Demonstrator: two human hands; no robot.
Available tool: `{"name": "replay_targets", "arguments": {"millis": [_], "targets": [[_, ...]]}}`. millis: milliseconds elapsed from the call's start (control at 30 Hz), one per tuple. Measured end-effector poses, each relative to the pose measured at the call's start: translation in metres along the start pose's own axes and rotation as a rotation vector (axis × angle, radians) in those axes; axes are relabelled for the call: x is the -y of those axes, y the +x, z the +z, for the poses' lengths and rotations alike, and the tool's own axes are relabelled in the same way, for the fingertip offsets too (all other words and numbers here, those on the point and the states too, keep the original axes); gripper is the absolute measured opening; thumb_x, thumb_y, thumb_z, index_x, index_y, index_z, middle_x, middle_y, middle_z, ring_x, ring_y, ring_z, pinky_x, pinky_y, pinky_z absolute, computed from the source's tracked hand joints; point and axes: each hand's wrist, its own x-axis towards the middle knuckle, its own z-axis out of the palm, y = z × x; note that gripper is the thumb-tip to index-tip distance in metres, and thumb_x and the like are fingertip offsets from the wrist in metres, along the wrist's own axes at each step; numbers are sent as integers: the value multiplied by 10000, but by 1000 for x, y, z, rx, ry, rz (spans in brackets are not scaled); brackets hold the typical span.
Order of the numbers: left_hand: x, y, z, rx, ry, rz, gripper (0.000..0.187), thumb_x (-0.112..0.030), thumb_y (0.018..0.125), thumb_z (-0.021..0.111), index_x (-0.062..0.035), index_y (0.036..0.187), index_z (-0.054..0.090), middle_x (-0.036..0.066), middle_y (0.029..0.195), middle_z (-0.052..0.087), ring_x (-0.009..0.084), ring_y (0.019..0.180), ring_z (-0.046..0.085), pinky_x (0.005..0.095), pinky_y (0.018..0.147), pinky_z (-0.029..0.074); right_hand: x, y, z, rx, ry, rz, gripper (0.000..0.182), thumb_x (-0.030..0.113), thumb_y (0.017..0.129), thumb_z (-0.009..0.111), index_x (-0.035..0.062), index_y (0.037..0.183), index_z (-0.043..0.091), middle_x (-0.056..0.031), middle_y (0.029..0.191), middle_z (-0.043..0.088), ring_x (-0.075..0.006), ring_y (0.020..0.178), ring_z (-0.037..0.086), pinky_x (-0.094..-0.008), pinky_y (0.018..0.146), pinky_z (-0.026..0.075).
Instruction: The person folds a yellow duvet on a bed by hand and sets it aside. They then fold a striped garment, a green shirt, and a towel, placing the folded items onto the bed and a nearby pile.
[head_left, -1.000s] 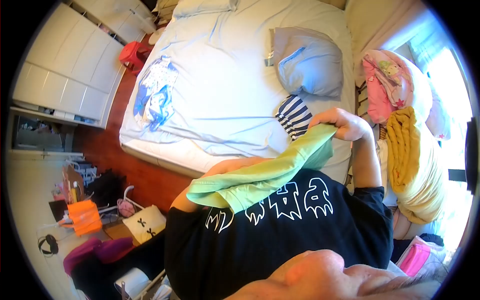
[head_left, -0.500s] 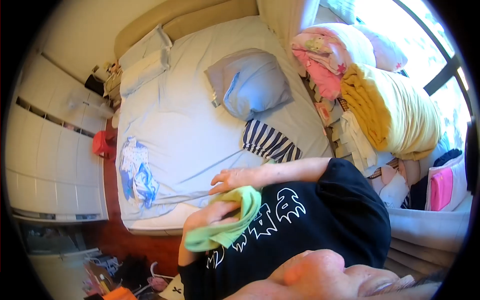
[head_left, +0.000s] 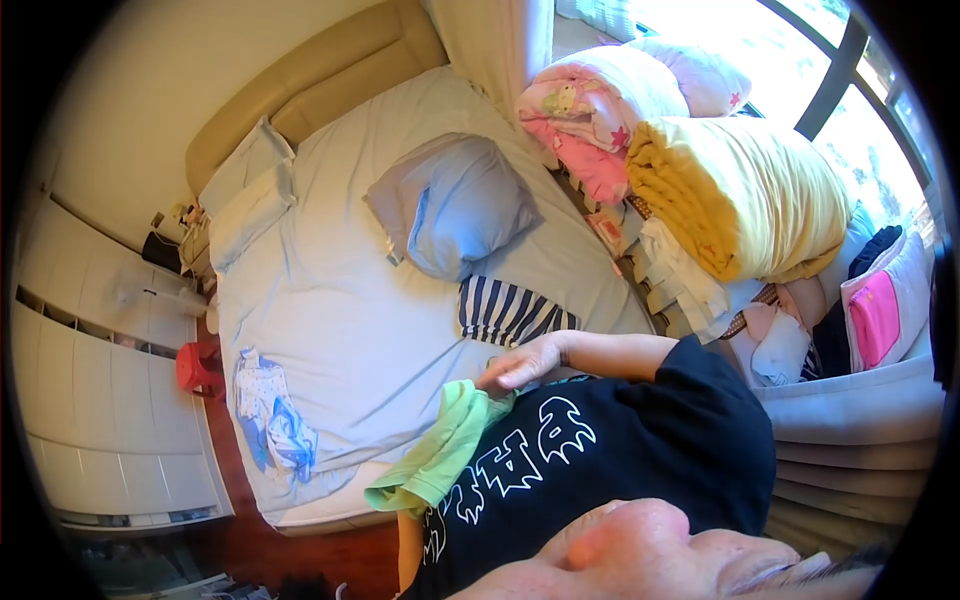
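Note:
A light green cloth garment (head_left: 440, 455) hangs in front of my black shirt (head_left: 600, 440), beside the bed's near edge. My right hand (head_left: 530, 362) reaches in from the right, with its fingers pressed together on the upper end of the green cloth. The lower end of the cloth covers my left hand; only the left forearm (head_left: 410, 550) shows below it, and its fingers are hidden. A navy-and-white striped cloth (head_left: 510, 310) lies on the bed just beyond my right hand.
On the bed (head_left: 330, 330) lie a grey-blue bundled cover (head_left: 465, 205), pillows (head_left: 255, 215) and a blue-white patterned garment (head_left: 275, 415). Yellow (head_left: 750, 195) and pink bedding (head_left: 600, 105) sit near the window, with folded clothes (head_left: 875, 320). A red stool (head_left: 198, 370) stands at left.
My right hand has come onto the green cloth's upper end. The cloth, looped around my left hand before, now hangs longer and covers that hand. The view has shifted.

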Motion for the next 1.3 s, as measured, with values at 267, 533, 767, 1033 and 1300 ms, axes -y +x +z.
{"name": "replay_targets", "arguments": {"millis": [267, 533, 767, 1033, 1300], "targets": [[35, -34, -12, 36, -197, -198, 466, -284, 899, 540, -19, 1274, 454, 151, 1182, 559, 262, 1069, 558, 402, 938, 433, -15, 35, 8, -691, -633, 60, 365, 297, 872, 583, -67, 888, 606, -117, 728, 640, -124, 660, 566, -322, 605, 466], [34, -3, -22, -343, -672, -474, 447, -289, 970, 394, 9, 1304, 407, 168, 1241, 526, 281, 1134, 526, 420, 977, 412, 11, 58, -3, -872, 152, -26, 339, 272, 894, 607, -49, 1000, 626, -50, 895, 654, -94, 745, 595, -246, 658, 497], [-30, 0, -25, -306, -880, -594, 469, -302, 956, 408, 37, 1279, 432, 191, 1241, 533, 291, 1104, 551, 422, 948, 435, 67, 5, 43, -725, -516, 262, 360, 327, 802, 646, -7, 673, 609, -60, 543, 563, -170, 479, 553, -308, 461, 427], [8, -13, -71, 462, 175, -717, 379, -69, 798, 660, 14, 1156, 568, 107, 1078, 628, 134, 968, 599, 286, 760, 478, 35, -3, 40, -525, -1309, 100, 321, 221, 819, 618, 31, 1073, 564, -180, 1037, 601, -325, 981, 574, -386, 828, 448], [92, -5, -39, 22, -491, -723, 551, -114, 807, 639, -5, 1303, 425, 107, 1345, 443, 243, 1045, 588, 355, 886, 463, -79, -19, -25, -220, -33, 76, 855, 663, 785, 541, -54, 1248, 481, -180, 1255, 531, -221, 1138, 494, -349, 963, 385]]}}
